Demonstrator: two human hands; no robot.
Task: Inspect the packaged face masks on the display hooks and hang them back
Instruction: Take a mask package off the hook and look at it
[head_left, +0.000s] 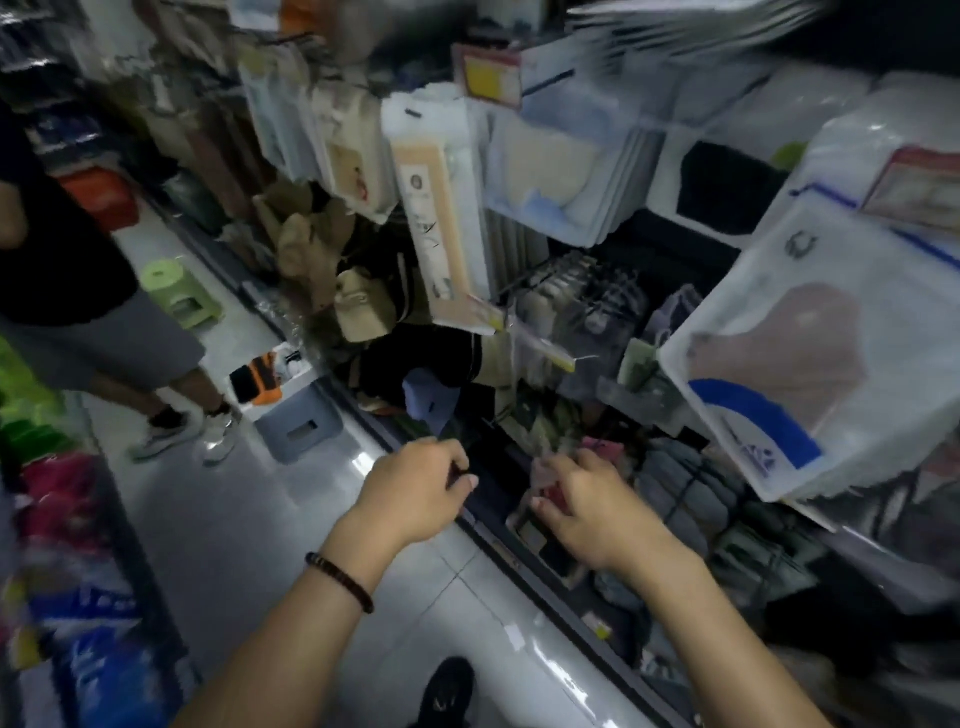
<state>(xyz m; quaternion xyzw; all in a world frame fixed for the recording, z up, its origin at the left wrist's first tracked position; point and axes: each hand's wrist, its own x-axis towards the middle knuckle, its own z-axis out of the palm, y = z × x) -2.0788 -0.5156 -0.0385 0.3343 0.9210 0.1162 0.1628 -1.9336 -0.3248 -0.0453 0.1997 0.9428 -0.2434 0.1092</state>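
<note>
Packaged face masks hang on hooks at the right: a large clear pack with a brownish mask and blue label (779, 364), a pack with a cream and blue mask (556, 166), and a pack with a black mask (727, 187). Both my hands reach low, below these packs, toward the bottom shelf. My right hand (592, 509) pinches a small clear packet with something red inside (548, 486). My left hand (415, 488) has curled fingers with the thumb against them. Blur hides whether it holds something thin and dark.
A person in a black top and grey shorts (78, 291) stands at the left in the aisle. A green stool (179, 293) and a grey stool (298, 415) stand on the floor by the shelf. Tall beige packs (441, 218) hang ahead. My black shoe (449, 691) is below.
</note>
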